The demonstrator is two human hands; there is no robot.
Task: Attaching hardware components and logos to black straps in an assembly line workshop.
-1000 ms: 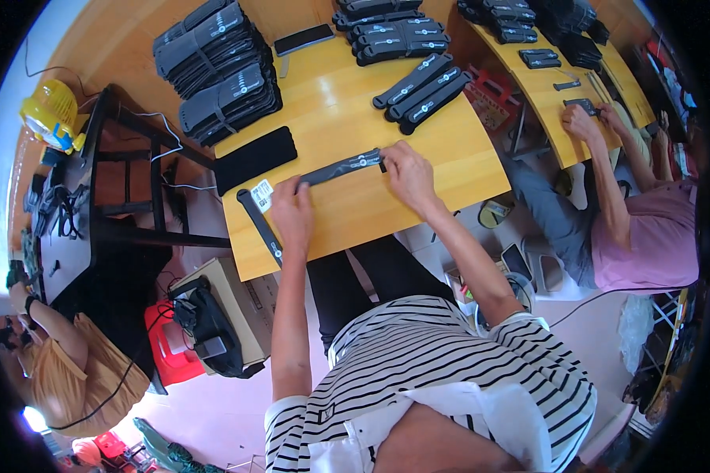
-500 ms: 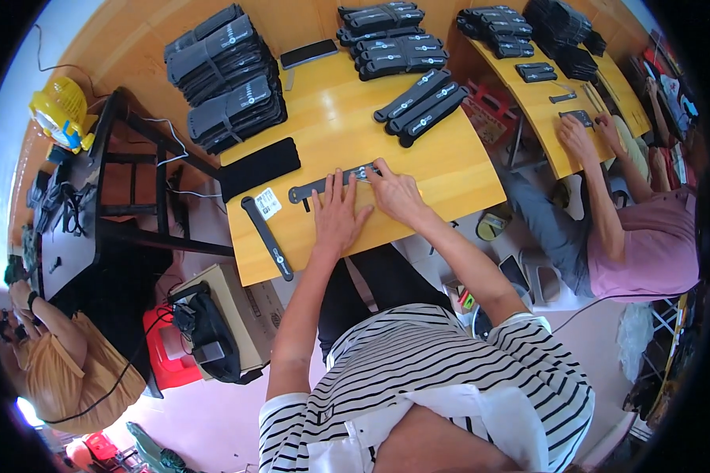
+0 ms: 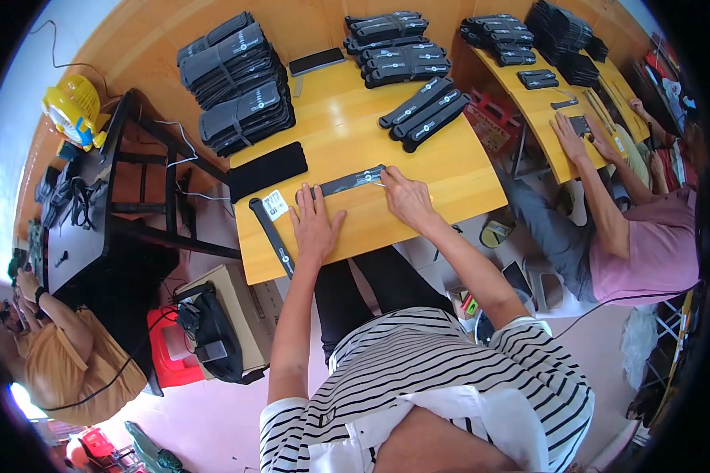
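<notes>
A flat black strap (image 3: 345, 184) with pale print lies across the wooden table (image 3: 457, 181) in front of me. My left hand (image 3: 315, 226) rests flat over its left end, fingers stretched out. At the strap's right end is my right hand (image 3: 409, 201), its fingers drawn together and touching the end. A thin pale sliver shows beside those fingers; what they hold is mostly hidden. Left of my left hand lies another black strap (image 3: 274, 236), with a white printed label sheet (image 3: 276, 205) next to it.
Behind the label is a black rectangular pad (image 3: 268, 172). Bundled black straps (image 3: 248, 110) are piled at the back left, more bundles (image 3: 406, 63) at the back right, and a dark phone-like slab (image 3: 317, 61) between. A co-worker's hands (image 3: 576, 142) are at the right table.
My left hand has slid left and toward me along the strap, uncovering its middle. My right hand has shifted slightly right and nearer, to the strap's right end.
</notes>
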